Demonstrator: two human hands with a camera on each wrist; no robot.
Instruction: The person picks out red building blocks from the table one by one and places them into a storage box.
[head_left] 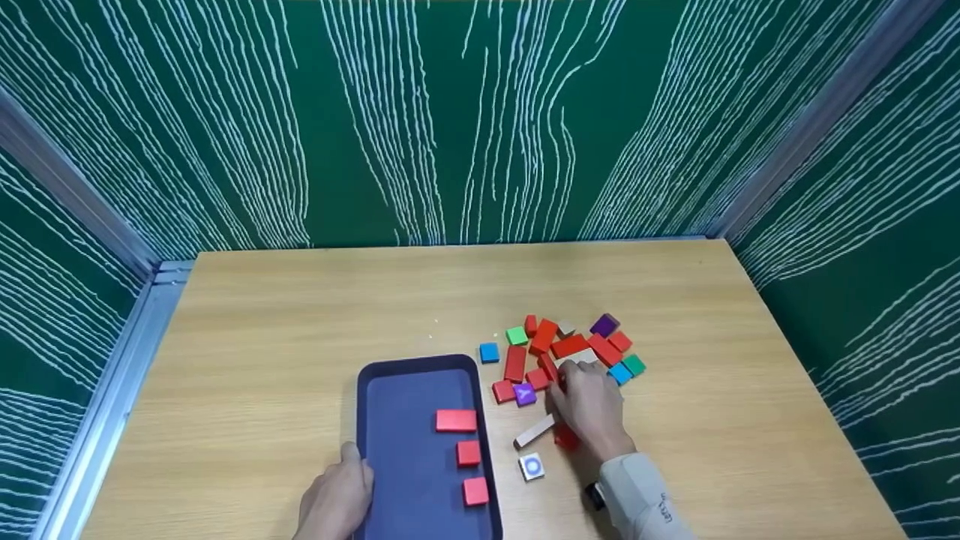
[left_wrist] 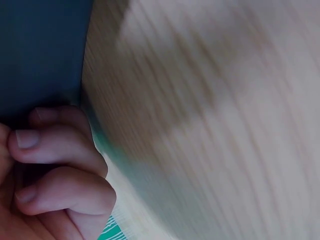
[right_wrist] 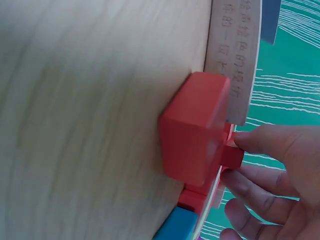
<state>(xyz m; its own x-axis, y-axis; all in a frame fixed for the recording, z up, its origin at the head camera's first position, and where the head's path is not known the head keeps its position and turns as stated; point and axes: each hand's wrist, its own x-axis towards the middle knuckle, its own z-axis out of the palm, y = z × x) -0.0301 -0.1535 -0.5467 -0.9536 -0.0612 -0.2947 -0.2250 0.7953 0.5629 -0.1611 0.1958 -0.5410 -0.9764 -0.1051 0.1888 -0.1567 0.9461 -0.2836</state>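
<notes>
A dark blue tray (head_left: 416,450) lies on the table, with three red blocks (head_left: 455,421) along its right side. My left hand (head_left: 337,491) grips the tray's left edge; curled fingers (left_wrist: 65,145) show against it in the left wrist view. To the right of the tray spreads a pile of red, blue, green and purple blocks (head_left: 543,337). Over the pile's near side, my right hand (head_left: 592,405) pinches a small red block (right_wrist: 232,157) between thumb and finger, as the right wrist view shows. A larger red block (right_wrist: 195,130) stands close by, beside a wooden strip (right_wrist: 232,60) with writing.
A white block with a blue ring (head_left: 532,466) sits between the tray and my right wrist. A lone blue cube (head_left: 489,352) lies just off the tray's far right corner. Green panels with white lines (head_left: 517,150) enclose the wooden table (head_left: 262,337).
</notes>
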